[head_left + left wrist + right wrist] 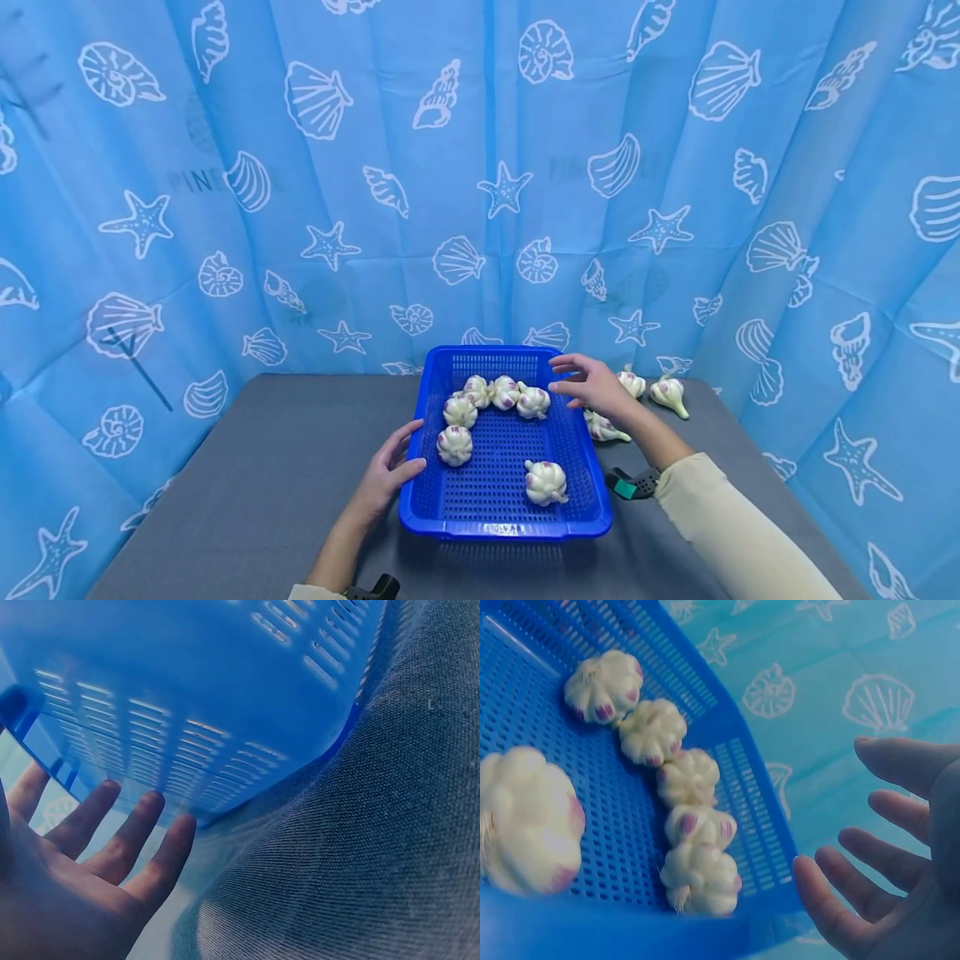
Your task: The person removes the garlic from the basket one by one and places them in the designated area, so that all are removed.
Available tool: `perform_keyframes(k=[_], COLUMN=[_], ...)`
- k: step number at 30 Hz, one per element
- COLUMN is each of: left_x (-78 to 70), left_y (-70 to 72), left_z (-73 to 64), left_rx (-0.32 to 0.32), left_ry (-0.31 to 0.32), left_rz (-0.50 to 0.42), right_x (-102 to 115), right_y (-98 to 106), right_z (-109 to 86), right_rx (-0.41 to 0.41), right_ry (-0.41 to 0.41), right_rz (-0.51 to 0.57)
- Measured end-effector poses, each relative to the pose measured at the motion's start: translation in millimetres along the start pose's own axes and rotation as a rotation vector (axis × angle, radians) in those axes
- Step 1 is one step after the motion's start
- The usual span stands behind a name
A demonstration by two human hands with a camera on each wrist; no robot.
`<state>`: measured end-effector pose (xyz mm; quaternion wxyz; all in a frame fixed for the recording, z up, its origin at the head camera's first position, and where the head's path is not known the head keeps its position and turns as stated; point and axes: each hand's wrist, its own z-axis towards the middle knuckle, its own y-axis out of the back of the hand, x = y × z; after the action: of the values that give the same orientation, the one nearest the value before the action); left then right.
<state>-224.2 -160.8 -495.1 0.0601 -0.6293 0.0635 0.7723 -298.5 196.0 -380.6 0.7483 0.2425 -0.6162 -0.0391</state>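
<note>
A blue plastic basket [495, 527] with slotted walls stands on the grey cloth. Several garlic bulbs [454, 446] line its left and back sides, and a single garlic bulb [546, 483] lies near the front right corner. My left hand [386, 471] is at the basket's left rim; in the left wrist view its fingers [154, 814] spread loosely along the outer wall. Over the back part of the right rim hovers my right hand [588, 387], holding nothing. Its fingers are spread and slightly bent in the right wrist view, beside the basket wall [761, 817].
Three garlic bulbs [667, 396] lie on the grey cloth [300, 467] right of the basket, partly behind my right forearm. A blue curtain [465, 183] with white shell and starfish prints surrounds the table at the back and sides.
</note>
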Motion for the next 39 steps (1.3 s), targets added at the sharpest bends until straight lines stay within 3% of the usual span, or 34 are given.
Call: perform_keyframes(k=[6,14,27,31,39], left_x=[0.5,0.1,-1.6,-2.5,-2.4], left_y=[0.3,1.1,1.4,1.0,0.6], left_z=[-0.1,-1.0,-0.8,-0.3,0.3], left_rx=[0.005,0.006,0.009,0.014,0.015], left_ry=[-0.006,-0.008,0.0,-0.001,-0.006], left_rz=[-0.003,-0.002,0.008,0.005,0.012], right_x=[8.4,13.7,15.2,11.8,12.2], right_y=[-10.4,-24.7,-50.9,-56.3,-62.6], right_z=[3.7,9.0,8.6,7.9,11.6], right_rx=[0.105,0.396,0.729,0.756,0.672], right_ry=[0.019,-0.039,-0.355,-0.401,-0.365], right_rz=[0.002,-0.02,-0.035,-0.037,-0.053])
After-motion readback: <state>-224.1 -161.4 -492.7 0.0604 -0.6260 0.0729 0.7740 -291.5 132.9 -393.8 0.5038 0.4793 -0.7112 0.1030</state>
